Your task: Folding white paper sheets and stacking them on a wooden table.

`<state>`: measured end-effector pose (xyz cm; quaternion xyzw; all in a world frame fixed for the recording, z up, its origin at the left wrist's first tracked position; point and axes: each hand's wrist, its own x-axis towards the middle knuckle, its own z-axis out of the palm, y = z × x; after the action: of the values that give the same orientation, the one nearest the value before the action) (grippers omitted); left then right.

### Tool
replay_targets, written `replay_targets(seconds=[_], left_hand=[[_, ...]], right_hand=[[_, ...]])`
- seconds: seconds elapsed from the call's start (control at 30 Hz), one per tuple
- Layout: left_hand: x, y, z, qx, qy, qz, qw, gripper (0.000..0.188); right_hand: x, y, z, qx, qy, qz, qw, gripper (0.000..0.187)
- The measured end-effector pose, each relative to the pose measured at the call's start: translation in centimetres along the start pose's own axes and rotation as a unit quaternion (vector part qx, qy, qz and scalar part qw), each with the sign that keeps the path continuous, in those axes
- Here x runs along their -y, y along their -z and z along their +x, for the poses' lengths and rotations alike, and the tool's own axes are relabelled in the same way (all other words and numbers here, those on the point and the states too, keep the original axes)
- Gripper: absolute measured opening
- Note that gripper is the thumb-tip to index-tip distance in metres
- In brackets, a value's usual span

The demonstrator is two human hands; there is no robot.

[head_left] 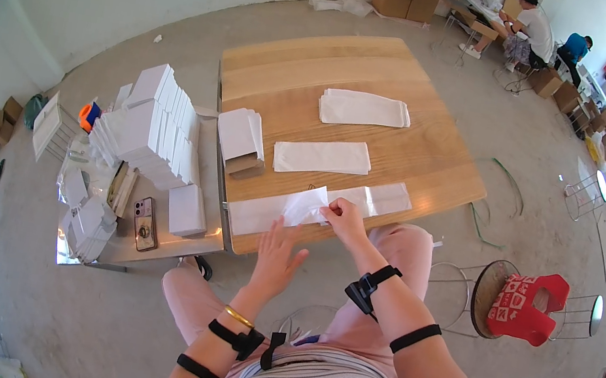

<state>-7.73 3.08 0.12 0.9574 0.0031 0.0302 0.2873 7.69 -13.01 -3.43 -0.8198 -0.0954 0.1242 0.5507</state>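
My right hand pinches the right edge of a thin white sheet, which is partly lifted at the table's near edge. My left hand is just below the sheet's left part, its fingers spread and holding nothing. Under the sheet runs a long pale strip along the near edge of the wooden table. Two piles of flat white pieces lie farther back, one nearer pile and one farther pile. At the table's left side rests a white box with its brown inside facing me.
On the lower metal-edged table at left stand tall stacks of white boxes, a phone and an orange tape dispenser. A red bag sits on a round stool at right. Two people work at tables far right, near cardboard boxes.
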Motion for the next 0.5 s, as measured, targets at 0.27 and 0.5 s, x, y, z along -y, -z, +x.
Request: replay_targets(seconds=[0.27, 0.5], left_hand=[[-0.8, -1.6, 2.5, 0.004, -0.094, -0.084, 0.992, 0.051], [-0.5, -1.6, 3.4, 0.024, -0.070, -0.106, 0.992, 0.059]], right_hand=[[1.4, -0.2, -0.6, 0.005, -0.002, -0.028, 1.000, 0.033], [1.1, -0.4, -0.4, 0.024, -0.015, 0.018, 0.999, 0.038]])
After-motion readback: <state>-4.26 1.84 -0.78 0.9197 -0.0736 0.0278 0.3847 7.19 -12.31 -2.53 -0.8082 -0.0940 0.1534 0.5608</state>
